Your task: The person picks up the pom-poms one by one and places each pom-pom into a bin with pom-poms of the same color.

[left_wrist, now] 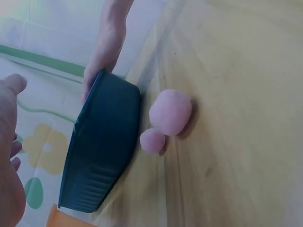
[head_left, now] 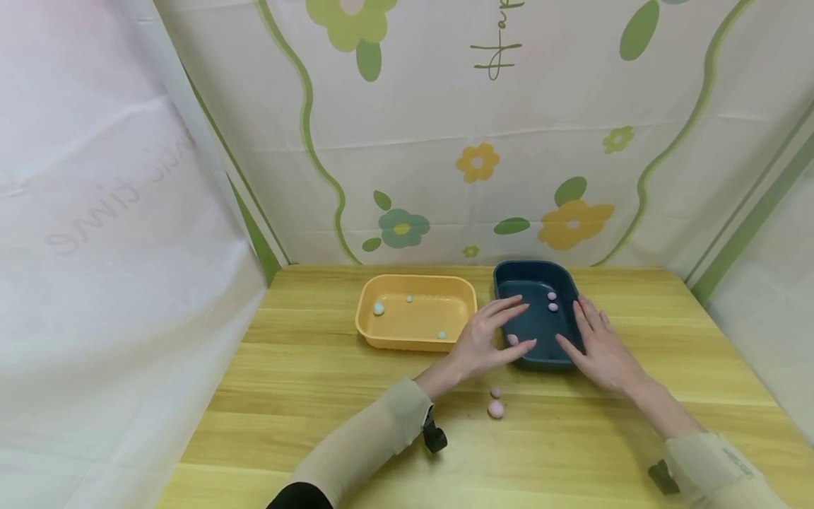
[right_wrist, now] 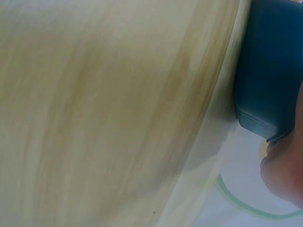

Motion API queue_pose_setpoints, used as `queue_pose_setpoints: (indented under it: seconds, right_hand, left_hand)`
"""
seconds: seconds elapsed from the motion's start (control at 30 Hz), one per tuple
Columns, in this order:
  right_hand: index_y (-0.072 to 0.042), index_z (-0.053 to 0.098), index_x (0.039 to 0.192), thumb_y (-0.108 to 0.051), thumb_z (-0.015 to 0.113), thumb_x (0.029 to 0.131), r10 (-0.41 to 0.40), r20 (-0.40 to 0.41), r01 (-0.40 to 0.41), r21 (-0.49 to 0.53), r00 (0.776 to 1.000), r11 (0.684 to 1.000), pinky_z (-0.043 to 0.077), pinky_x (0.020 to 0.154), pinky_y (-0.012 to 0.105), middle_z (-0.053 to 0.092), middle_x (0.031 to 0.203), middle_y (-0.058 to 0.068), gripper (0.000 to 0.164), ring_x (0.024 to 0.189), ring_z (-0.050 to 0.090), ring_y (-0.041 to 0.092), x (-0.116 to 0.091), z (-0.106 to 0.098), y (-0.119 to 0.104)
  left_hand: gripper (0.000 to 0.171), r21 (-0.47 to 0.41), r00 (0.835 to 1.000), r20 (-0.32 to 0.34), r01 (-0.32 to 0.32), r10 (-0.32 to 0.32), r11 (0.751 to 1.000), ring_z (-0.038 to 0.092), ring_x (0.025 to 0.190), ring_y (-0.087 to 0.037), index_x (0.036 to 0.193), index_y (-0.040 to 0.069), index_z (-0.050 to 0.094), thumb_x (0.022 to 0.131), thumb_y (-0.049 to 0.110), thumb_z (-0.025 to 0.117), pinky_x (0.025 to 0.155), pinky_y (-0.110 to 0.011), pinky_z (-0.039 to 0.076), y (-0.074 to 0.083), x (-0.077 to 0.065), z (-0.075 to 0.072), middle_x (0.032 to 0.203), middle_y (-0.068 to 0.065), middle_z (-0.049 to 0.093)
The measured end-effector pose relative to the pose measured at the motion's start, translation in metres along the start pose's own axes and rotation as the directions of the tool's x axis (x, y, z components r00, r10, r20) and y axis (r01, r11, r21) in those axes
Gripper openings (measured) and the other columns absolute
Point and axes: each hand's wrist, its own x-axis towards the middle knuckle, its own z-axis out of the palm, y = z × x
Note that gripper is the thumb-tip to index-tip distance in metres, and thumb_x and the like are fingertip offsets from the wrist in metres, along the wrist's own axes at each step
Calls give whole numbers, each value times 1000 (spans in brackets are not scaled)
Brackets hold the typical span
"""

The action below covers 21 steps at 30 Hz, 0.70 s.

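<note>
My left hand [head_left: 480,343] hovers over the left side of the dark blue tray [head_left: 531,325], its thumb and fingers spread apart with nothing between them. Close to its thumb, a pink ball [head_left: 512,340] lies inside the tray. Two more pink balls [head_left: 552,296] sit toward the tray's right side. My right hand [head_left: 607,353] rests against the tray's right rim, fingers extended and thumb apart. On the table in front of the tray are a larger pink ball [left_wrist: 170,112] and a smaller pink ball [left_wrist: 152,140], almost touching in the left wrist view.
A yellow tray [head_left: 416,343] stands left of the blue one, holding a few pale blue balls [head_left: 379,308]. Both trays are on the wooden table [head_left: 286,396], near its back edge. A flower-printed cloth [head_left: 439,141] hangs behind, with white cloth at both sides.
</note>
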Motion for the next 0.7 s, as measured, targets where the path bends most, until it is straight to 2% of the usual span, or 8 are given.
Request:
queue_pose_setpoints:
  seconds: [0.17,0.3,0.4,0.5,0.6,0.7]
  right_hand:
    - [11,11,171,-45,55,114,-15,-15,15,14,1000,1000,2,140,64,4,182,34,91,167,12,59,-1,2,2]
    - [8,10,172,-48,54,114,-35,-44,37,27,998,999,-6,142,53,4,183,31,92,169,8,54,0,8,12]
    - [7,9,173,-49,53,114,-43,-45,45,39,998,998,-10,142,48,4,183,31,92,170,6,52,0,10,14]
    - [7,11,173,-49,54,114,-37,-45,39,35,998,999,-6,142,52,5,183,31,92,169,8,53,-1,9,12]
    - [9,11,172,-46,55,114,-22,-24,23,32,999,999,-2,142,59,6,182,33,91,167,12,58,-2,4,5]
    - [10,12,172,-46,56,114,-10,-15,10,16,1000,1000,1,141,62,6,182,33,92,166,14,59,-1,2,2]
  left_hand:
    - [82,60,990,142,9,-18,998,41,165,-25,167,16,47,98,38,85,132,-43,44,5,-15,-9,178,-6,40]
    - [89,105,976,215,9,-31,994,36,168,-24,172,21,39,99,45,83,133,-45,43,9,-27,-15,182,-3,33]
    - [92,96,968,247,22,-46,995,35,168,-27,174,24,35,99,46,83,132,-48,43,10,-36,-19,183,-2,29]
    - [94,72,960,275,38,-56,997,34,168,-27,175,27,31,99,47,83,132,-49,43,12,-45,-22,184,0,26]
    - [94,47,957,290,19,-32,999,36,168,-25,174,24,33,98,43,84,131,-47,44,13,-54,-24,184,0,27]
    - [89,45,954,299,-39,24,998,41,165,-25,170,15,42,97,38,86,131,-42,44,13,-61,-25,181,-4,34]
